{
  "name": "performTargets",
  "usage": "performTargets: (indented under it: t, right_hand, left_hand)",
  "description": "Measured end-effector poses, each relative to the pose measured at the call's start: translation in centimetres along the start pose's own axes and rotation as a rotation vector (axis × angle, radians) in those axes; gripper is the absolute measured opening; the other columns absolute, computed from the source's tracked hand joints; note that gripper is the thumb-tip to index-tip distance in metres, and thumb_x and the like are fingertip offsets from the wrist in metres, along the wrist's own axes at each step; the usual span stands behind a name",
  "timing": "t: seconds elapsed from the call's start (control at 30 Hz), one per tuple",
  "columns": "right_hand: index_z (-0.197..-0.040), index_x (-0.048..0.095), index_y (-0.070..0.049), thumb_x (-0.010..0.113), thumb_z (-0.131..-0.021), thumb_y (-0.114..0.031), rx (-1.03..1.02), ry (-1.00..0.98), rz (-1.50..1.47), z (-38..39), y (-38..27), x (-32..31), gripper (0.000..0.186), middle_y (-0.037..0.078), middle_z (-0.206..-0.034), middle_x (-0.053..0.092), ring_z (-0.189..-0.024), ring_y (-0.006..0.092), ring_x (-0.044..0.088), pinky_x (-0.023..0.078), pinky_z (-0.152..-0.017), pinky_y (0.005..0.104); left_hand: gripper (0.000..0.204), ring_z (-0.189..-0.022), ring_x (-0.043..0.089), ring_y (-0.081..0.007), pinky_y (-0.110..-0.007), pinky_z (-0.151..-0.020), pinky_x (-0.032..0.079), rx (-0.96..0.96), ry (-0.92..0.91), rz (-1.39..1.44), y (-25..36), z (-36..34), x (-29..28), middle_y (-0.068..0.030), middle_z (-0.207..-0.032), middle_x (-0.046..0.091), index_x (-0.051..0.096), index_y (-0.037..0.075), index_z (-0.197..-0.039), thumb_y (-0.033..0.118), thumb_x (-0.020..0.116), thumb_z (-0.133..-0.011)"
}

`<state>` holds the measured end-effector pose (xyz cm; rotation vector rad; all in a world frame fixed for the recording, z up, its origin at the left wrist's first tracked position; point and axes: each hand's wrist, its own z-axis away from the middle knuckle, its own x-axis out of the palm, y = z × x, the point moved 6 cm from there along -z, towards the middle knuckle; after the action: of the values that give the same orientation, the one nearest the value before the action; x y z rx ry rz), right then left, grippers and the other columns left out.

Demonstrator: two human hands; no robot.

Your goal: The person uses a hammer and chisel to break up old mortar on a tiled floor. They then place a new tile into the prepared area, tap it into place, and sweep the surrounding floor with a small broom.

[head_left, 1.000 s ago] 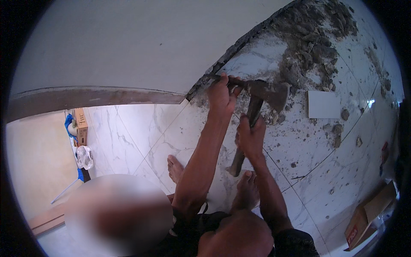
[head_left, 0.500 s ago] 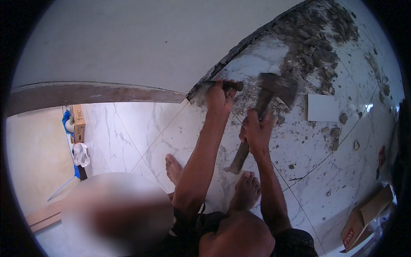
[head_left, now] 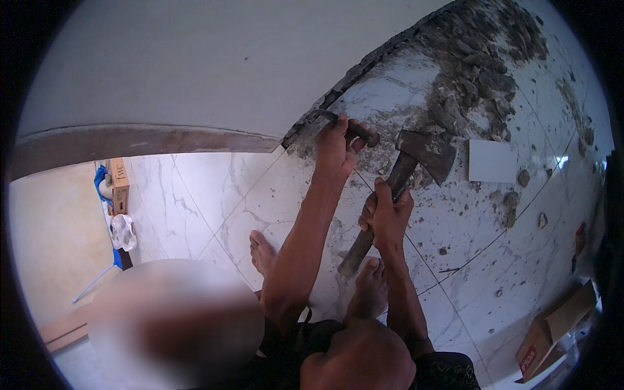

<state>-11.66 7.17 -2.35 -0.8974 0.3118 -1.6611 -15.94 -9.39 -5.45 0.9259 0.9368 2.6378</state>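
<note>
My left hand (head_left: 333, 151) is closed round a dark metal chisel (head_left: 364, 134). Its thin, bent end lies by the broken lower edge of the wall (head_left: 311, 125), and its blunt end sticks out to the right of my fingers. In my right hand (head_left: 389, 220) is an axe (head_left: 404, 170), gripped partway along its thick dark handle. The axe's flat back faces the chisel's blunt end, with a gap between them, and its blade points right. Grey dust and crumbs cover the marble-patterned floor tiles (head_left: 273, 195) under both hands.
Heaped grey rubble (head_left: 478, 78) lies along the wall at the far right. A white square tile (head_left: 492, 161) sits beside scattered lumps. My bare feet (head_left: 368, 289) are close below the axe handle. An open cardboard box (head_left: 556, 331) stands at lower right; another box (head_left: 119, 185) is at left.
The axe has dropped slightly toward me and is sharper now, its handle end lower. The chisel has tilted, with its blunt end lower and its bent end raised.
</note>
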Motion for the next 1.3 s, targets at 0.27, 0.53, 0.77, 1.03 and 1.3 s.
performTargets:
  t: [0.27,0.53,0.77,1.03,1.3]
  right_hand:
    - [-0.087,0.045,-0.008,0.057,-0.092,-0.017,-0.142,0.136,-0.095,-1.6,0.7,-0.2,0.015,0.001,-0.055,0.045,-0.039,0.0111,0.042,0.035,-0.034,0.0300]
    - [-0.082,0.044,-0.006,0.056,-0.092,-0.018,-0.190,0.085,-0.265,-1.2,-1.3,-0.3,0.019,0.001,-0.053,0.042,-0.037,0.0113,0.039,0.033,-0.033,0.0311]
    - [-0.082,0.050,-0.009,0.057,-0.091,-0.015,-0.146,0.009,0.200,-4.3,2.1,-2.1,0.013,0.001,-0.059,0.052,-0.045,0.0133,0.051,0.040,-0.038,0.0327]
    - [-0.080,0.045,-0.007,0.055,-0.093,-0.020,-0.103,0.029,-0.474,-4.0,3.8,-1.2,0.021,0.003,-0.051,0.043,-0.034,0.0154,0.041,0.034,-0.030,0.0327]
    - [-0.081,0.045,-0.007,0.057,-0.091,-0.016,-0.199,0.117,-0.285,-1.9,-0.3,-0.9,0.018,0.001,-0.052,0.041,-0.038,0.0118,0.040,0.032,-0.032,0.0322]
  left_hand:
    - [0.019,-0.081,0.062,-0.0203,-0.032,-0.060,0.047,0.058,0.039,-0.151,0.0,0.6,1.5,-0.0064,-0.090,0.063,0.056,0.008,-0.098,0.026,0.053,-0.099]
    - [0.016,-0.079,0.065,-0.0259,-0.043,-0.068,0.053,0.096,0.108,-0.102,0.3,-0.8,0.1,-0.0115,-0.082,0.060,0.053,0.003,-0.095,0.018,0.049,-0.100]
    - [0.018,-0.076,0.063,-0.0258,-0.044,-0.070,0.053,0.051,0.139,-0.073,-1.5,-0.3,1.5,-0.0114,-0.080,0.059,0.052,0.004,-0.092,0.019,0.048,-0.101]
    - [0.016,-0.076,0.060,-0.0215,-0.036,-0.064,0.051,0.012,0.138,-0.068,-1.3,-1.1,1.1,-0.0082,-0.093,0.060,0.054,0.007,-0.102,0.022,0.051,-0.100]
    - [0.015,-0.078,0.064,-0.0277,-0.044,-0.071,0.057,0.000,0.087,-0.109,-1.2,-1.8,0.6,-0.0108,-0.086,0.058,0.050,0.001,-0.097,0.015,0.051,-0.099]
